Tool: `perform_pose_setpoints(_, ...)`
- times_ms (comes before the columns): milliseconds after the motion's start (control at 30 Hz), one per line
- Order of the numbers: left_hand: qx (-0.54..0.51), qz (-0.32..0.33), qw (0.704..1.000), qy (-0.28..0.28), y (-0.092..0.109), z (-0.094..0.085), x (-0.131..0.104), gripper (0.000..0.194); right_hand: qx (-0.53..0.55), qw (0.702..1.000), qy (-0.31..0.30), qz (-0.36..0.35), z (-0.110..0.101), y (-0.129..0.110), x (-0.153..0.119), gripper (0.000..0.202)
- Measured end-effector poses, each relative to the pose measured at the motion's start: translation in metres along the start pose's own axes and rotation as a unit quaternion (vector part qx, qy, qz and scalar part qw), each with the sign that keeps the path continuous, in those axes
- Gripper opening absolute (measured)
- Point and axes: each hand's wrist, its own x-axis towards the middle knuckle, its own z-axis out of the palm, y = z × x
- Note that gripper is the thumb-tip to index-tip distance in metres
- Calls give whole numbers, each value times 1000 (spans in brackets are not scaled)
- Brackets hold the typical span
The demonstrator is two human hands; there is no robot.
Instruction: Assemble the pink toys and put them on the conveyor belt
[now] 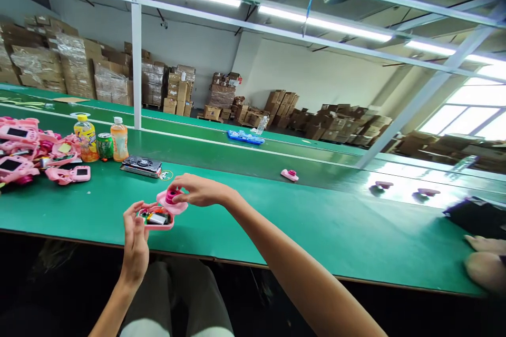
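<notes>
Near the table's front edge my left hand [135, 237] grips the pink toy camera's open half-shell [161, 227] by its left side. Inside the shell show a silver battery [157, 218], wires and a bit of circuit board. Just above it, my right hand [190, 189] pinches the other pink half, a camera front cover [178, 207] with a dark pink lens ring [172, 196]. This cover is tilted over the shell's upper right corner; whether the two halves touch I cannot tell.
Pink camera parts [18, 147] are heaped at the left, beside two drink bottles [119, 139], a green can [105, 146] and a dark boxy device [142, 166]. Pink pieces [290, 175] lie on the belt behind. Another person's hand [486, 245] is at the right edge.
</notes>
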Motion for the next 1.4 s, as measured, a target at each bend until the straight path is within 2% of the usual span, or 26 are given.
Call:
perform_pose_setpoints(67,-66,-3,998,25,12,9,5,43,2,997,43,-59,-6,-4,-5,22)
perform_pose_setpoints(133,-101,-1,995,26,21,15,10,43,12,993,61,-96,-14,-6,-6,21)
perform_pose_setpoints(267,-86,12,996,-7,30,22,16,45,37,992,59,-107,-23,-13,-2,21)
perform_pose_setpoints(400,41,60,996,-46,30,21,17,60,26,998,47,-33,-22,-24,2,24)
perform_pose_setpoints(500,113,43,989,-83,32,18,15,69,-4,997,53,52,-19,-31,3,34)
perform_pose_setpoints(633,121,1,978,-167,43,18,10,65,-18,986,78,144,-17,-37,2,46)
perform_pose_setpoints(767,85,-23,979,-185,53,26,8,56,11,984,41,174,-19,-38,-1,56)
perform_pose_setpoints(900,-36,-63,980,-183,52,31,6,53,149,985,-16,91,-22,-28,-8,49)
perform_pose_setpoints(1000,-135,-110,971,-163,51,31,4,53,264,962,-70,-14,-22,-13,-16,33)
perform_pose_setpoints(1067,-177,-168,959,-144,52,32,0,55,298,950,-74,-57,-19,-5,-19,30)
perform_pose_setpoints(1167,-221,-242,939,-100,55,35,-5,54,289,956,-7,-50,-15,-1,-22,36)
perform_pose_setpoints(1267,-254,-266,927,-67,56,40,-10,52,224,971,89,-8,-10,-9,-25,46)
perform_pose_setpoints(1333,-253,-227,939,-50,57,44,-12,50,168,973,157,27,-7,-18,-27,49)
perform_pose_setpoints(1400,-221,-152,963,-39,58,48,-13,47,115,969,208,69,-4,-26,-29,50)
